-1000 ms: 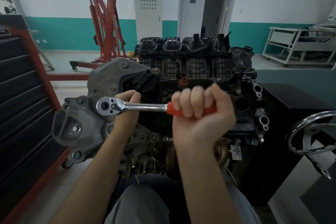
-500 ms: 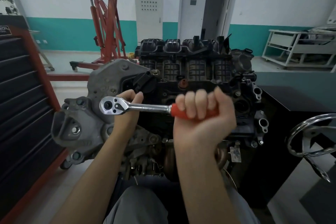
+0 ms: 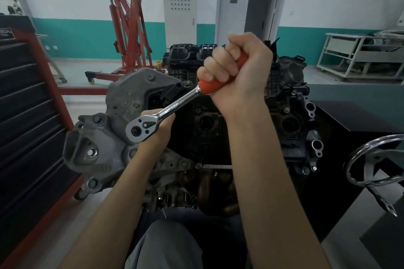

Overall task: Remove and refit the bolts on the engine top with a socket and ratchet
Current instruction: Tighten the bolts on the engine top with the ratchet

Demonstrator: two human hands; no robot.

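- The right hand (image 3: 238,72) is fisted round the red handle of the ratchet (image 3: 175,106), at centre frame.
- The left hand (image 3: 158,129) cups under the chrome head; whether its fingers close on anything cannot be told.
- The engine (image 3: 290,102) is grey and grimy; its writing is unreadable.
- The handle has swung from level to tilted up-right.

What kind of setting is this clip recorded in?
Most likely an automotive workshop or mechanics' training room: a bare engine on a stand, a red engine hoist behind it, and a tool chest with drawers at the left.
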